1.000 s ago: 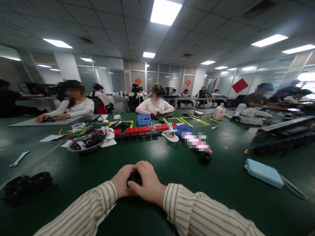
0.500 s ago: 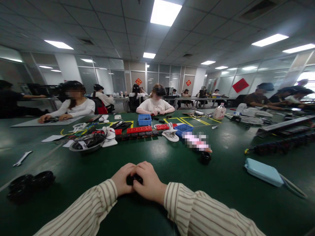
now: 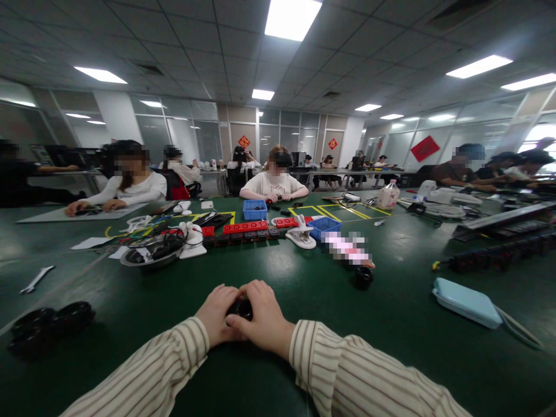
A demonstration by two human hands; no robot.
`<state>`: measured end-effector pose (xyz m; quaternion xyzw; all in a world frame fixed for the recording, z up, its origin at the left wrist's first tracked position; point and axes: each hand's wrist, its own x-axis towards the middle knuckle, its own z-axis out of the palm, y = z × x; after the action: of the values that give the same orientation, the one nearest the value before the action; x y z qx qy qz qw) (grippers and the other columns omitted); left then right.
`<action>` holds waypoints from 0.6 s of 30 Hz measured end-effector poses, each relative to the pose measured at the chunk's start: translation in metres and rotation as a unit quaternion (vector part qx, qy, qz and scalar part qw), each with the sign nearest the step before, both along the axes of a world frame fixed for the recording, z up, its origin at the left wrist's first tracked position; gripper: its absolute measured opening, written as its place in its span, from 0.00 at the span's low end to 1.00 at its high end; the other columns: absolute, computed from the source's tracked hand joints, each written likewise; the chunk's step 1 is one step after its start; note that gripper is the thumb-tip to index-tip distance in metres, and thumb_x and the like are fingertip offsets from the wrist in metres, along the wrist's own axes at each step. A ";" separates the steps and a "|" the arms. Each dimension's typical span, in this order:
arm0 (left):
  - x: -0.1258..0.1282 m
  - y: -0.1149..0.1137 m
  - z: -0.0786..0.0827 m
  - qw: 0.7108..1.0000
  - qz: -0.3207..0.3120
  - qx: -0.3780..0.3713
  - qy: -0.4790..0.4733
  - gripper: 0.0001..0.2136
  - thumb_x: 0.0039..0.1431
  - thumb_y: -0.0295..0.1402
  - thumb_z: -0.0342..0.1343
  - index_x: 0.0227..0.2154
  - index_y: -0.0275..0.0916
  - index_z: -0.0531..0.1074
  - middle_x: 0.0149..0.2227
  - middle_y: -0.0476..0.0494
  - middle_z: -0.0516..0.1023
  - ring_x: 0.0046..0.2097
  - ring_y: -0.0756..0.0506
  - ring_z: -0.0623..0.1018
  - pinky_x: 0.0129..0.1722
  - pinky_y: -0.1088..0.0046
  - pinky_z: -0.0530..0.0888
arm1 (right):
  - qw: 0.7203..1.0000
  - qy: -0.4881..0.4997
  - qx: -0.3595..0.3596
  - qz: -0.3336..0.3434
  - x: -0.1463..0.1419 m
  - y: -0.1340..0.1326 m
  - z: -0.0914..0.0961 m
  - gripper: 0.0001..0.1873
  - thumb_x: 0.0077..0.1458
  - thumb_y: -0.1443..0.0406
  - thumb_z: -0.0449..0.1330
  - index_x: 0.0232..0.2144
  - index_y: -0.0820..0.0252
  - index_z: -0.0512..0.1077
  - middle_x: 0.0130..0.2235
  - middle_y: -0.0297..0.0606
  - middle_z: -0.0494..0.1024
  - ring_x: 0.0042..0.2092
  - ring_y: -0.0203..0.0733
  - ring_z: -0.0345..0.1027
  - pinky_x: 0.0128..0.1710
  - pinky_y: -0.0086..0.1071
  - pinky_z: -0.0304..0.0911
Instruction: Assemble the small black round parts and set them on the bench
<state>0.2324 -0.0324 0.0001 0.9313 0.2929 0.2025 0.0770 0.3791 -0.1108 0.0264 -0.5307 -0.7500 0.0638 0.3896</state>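
Both of my hands are closed around a small, shiny black round piece (image 3: 241,309) with a hollow-looking top, low over the green table in front of me. My left hand (image 3: 217,313) wraps its left side. From the right, my right hand (image 3: 266,315) curves over it, the thumb lying across its near side. Fingers cover most of the piece, so its exact kind cannot be made out. Similar glossy black round pieces (image 3: 52,327) lie together at the left, and another black round piece (image 3: 364,277) sits ahead to the right.
A wrench (image 3: 37,280) lies at the left. Further ahead are a metal bowl (image 3: 152,260) of dark parts, red-and-black power strips (image 3: 245,227), a white clip stand (image 3: 301,236) and blue baskets (image 3: 255,209). A light-blue case (image 3: 467,302) lies right. Other people sit around the table.
My right thumb and fingers have shifted on the black piece, and more of its top shows between my hands. The hands stay in nearly the same place.
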 end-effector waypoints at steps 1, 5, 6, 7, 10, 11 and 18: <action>0.001 -0.001 0.001 1.000 0.003 0.001 0.005 0.26 0.33 0.48 0.61 0.36 0.38 0.68 0.37 0.42 0.72 0.42 0.39 0.71 0.54 0.52 0.58 | 1.000 -0.008 -0.006 -0.005 -0.001 0.000 0.000 0.18 0.44 0.56 0.63 0.35 0.61 0.66 0.36 0.37 0.66 0.40 0.41 0.57 0.41 0.35 0.54; 0.002 -0.005 0.004 1.000 0.018 -0.010 0.013 0.20 0.34 0.41 0.61 0.34 0.38 0.70 0.38 0.43 0.73 0.43 0.39 0.71 0.55 0.54 0.58 | 1.000 -0.028 -0.004 -0.008 -0.003 0.000 -0.001 0.13 0.45 0.60 0.62 0.31 0.61 0.66 0.34 0.36 0.66 0.39 0.40 0.57 0.41 0.34 0.54; 0.002 -0.006 0.005 1.000 0.016 -0.018 0.010 0.20 0.35 0.40 0.61 0.34 0.39 0.70 0.38 0.43 0.73 0.43 0.39 0.71 0.55 0.54 0.58 | 1.000 -0.028 0.001 -0.005 -0.004 -0.001 -0.001 0.12 0.45 0.61 0.62 0.31 0.61 0.67 0.34 0.36 0.66 0.39 0.40 0.57 0.41 0.34 0.54; 0.002 -0.006 0.006 1.000 0.010 -0.025 0.006 0.19 0.35 0.39 0.61 0.34 0.38 0.70 0.38 0.43 0.73 0.43 0.40 0.71 0.55 0.55 0.58 | 1.000 -0.028 0.006 0.000 -0.004 -0.001 -0.001 0.10 0.45 0.62 0.62 0.30 0.61 0.67 0.34 0.35 0.66 0.38 0.39 0.57 0.41 0.34 0.54; 0.001 -0.007 0.009 0.998 -0.036 -0.047 -0.009 0.17 0.36 0.35 0.60 0.33 0.36 0.70 0.38 0.42 0.72 0.43 0.41 0.71 0.53 0.59 0.62 | 0.999 -0.026 0.021 0.028 -0.003 -0.002 -0.001 0.06 0.44 0.68 0.59 0.29 0.61 0.67 0.32 0.35 0.67 0.38 0.38 0.58 0.41 0.32 0.53; 0.001 -0.006 0.010 0.997 -0.055 -0.055 -0.014 0.15 0.37 0.33 0.59 0.32 0.36 0.70 0.38 0.42 0.72 0.43 0.41 0.71 0.51 0.61 0.65 | 0.998 -0.025 0.027 0.042 -0.003 -0.002 -0.001 0.06 0.43 0.70 0.58 0.28 0.61 0.67 0.32 0.34 0.68 0.38 0.38 0.58 0.41 0.32 0.53; -0.001 -0.005 0.008 0.988 -0.108 -0.097 -0.046 0.14 0.38 0.31 0.56 0.34 0.36 0.69 0.39 0.44 0.70 0.44 0.42 0.71 0.48 0.65 0.68 | 0.992 -0.026 0.050 0.113 -0.004 -0.006 0.001 0.06 0.41 0.73 0.54 0.26 0.60 0.66 0.31 0.33 0.70 0.38 0.38 0.60 0.43 0.33 0.52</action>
<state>0.2315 -0.0375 0.0079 0.9352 0.2053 0.2067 0.2015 0.3746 -0.1164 0.0273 -0.4236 -0.8174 0.0559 0.3863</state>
